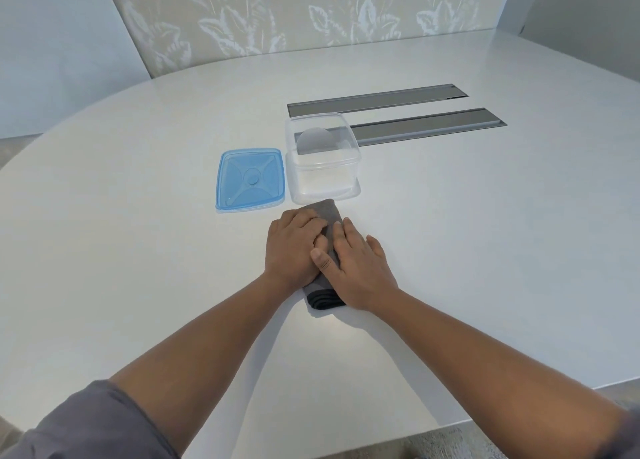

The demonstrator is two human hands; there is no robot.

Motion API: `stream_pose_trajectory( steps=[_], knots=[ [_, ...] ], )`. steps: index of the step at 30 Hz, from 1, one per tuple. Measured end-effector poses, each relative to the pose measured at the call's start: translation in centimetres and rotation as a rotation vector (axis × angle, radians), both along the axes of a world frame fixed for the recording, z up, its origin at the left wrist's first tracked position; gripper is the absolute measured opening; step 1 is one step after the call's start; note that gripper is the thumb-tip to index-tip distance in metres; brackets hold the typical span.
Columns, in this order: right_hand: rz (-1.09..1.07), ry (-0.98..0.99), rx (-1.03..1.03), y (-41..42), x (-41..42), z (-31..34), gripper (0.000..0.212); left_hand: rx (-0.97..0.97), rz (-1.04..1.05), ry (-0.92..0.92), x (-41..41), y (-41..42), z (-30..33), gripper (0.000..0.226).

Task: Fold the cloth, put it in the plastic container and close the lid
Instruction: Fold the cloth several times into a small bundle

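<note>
A grey cloth (330,216) lies folded into a narrow strip on the white table (485,233), its layered end facing me. My left hand (292,247) lies flat on its left side and my right hand (356,264) lies flat on its right side, both pressing down with straight fingers. The hands cover most of the cloth. Just beyond it stands the clear plastic container (320,159), uncovered, with no cloth in it. Its blue lid (250,179) lies flat on the table to the container's left.
Two long grey recessed slots (426,126) run across the table behind the container. A patterned wall panel (311,15) rises beyond the table's curved far edge. The table's near edge is at lower right.
</note>
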State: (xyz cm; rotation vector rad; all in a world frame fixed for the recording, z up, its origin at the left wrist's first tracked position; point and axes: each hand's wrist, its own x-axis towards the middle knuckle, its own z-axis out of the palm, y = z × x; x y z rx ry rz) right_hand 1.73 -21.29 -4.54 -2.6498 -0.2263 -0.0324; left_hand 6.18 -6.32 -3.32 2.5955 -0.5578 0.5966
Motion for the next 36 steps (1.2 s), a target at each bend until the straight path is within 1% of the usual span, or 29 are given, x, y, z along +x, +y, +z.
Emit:
stream_pose_trajectory(
  steps=[1, 2, 4, 6, 9, 12, 13, 15, 16, 18, 20, 23, 27, 28, 30, 31, 32, 34, 36],
  knots=[
    [-0.011, 0.004, 0.016, -0.1, 0.0, 0.0, 0.094, -0.039, 0.024, 0.006, -0.2, 0.1, -0.1, 0.043],
    [-0.022, 0.006, 0.026, -0.1, 0.1, 0.0, 0.088, -0.095, 0.051, 0.06, -0.3, 0.1, -0.2, 0.041],
    [-0.032, 0.005, 0.021, -0.2, 0.1, 0.1, 0.077, -0.278, 0.123, 0.23, -0.3, 0.2, -0.3, 0.038],
    [-0.03, -0.002, -0.009, -0.2, 0.2, 0.1, 0.069, -0.463, 0.2, 0.324, -0.2, 0.5, -0.3, 0.039],
    [-0.026, -0.004, -0.029, -0.2, 0.2, 0.2, 0.067, -0.611, 0.267, 0.387, -0.8, 0.8, -0.2, 0.05],
    [-0.033, 0.006, -0.027, -0.2, 0.2, 0.2, 0.068, -0.746, 0.316, 0.502, -1.6, 0.3, 0.0, 0.05],
    [-0.033, 0.006, -0.029, -0.2, 0.2, 0.2, 0.068, -0.812, 0.338, 0.564, -1.6, 0.0, 0.1, 0.044],
    [-0.023, -0.003, -0.031, -0.2, 0.3, 0.2, 0.067, -1.002, 0.382, 0.712, -1.4, -0.5, 0.7, 0.02],
    [-0.018, -0.006, -0.028, -0.2, 0.3, 0.2, 0.067, -1.109, 0.382, 0.796, -1.2, -0.6, 1.1, 0.013],
    [-0.012, -0.014, -0.018, -0.2, 0.2, 0.3, 0.066, -1.266, 0.319, 0.944, -0.8, -0.5, 1.9, 0.016],
    [-0.013, -0.027, -0.003, -0.2, 0.1, 0.5, 0.065, -1.299, 0.241, 1.033, -0.7, -0.3, 2.6, 0.022],
    [-0.006, -0.018, 0.043, -0.3, 0.0, 0.7, 0.065, -1.371, 0.172, 1.089, -0.8, -0.4, 3.4, 0.024],
    [-0.006, 0.025, 0.218, -0.6, -0.2, 0.9, 0.069, -1.413, 0.105, 1.094, -0.8, -0.4, 3.5, 0.03],
    [-0.003, 0.031, 0.301, -0.7, -0.2, 1.1, 0.071, -1.429, 0.084, 1.106, -0.8, -0.3, 3.4, 0.03],
    [-0.015, 0.068, 0.553, -0.7, -0.1, 1.9, 0.071, -1.456, 0.061, 1.126, -0.8, -0.3, 3.1, 0.032],
    [-0.041, 0.088, 0.675, -0.7, 0.1, 2.3, 0.062, -1.456, 0.055, 1.125, -0.7, -0.2, 3.0, 0.032],
    [-0.086, 0.106, 0.769, -0.7, 0.5, 2.7, 0.049, -1.451, 0.048, 1.116, -0.5, -0.2, 2.9, 0.033],
    [-0.189, 0.134, 0.886, -0.5, 1.3, 3.7, 0.027, -1.448, 0.017, 1.09, -0.1, -0.2, 2.8, 0.035],
    [-0.268, 0.167, 0.976, -0.5, 2.1, 4.3, 0.025, -1.446, -0.042, 1.061, 0.4, -0.2, 3.1, 0.038]
  ],
)
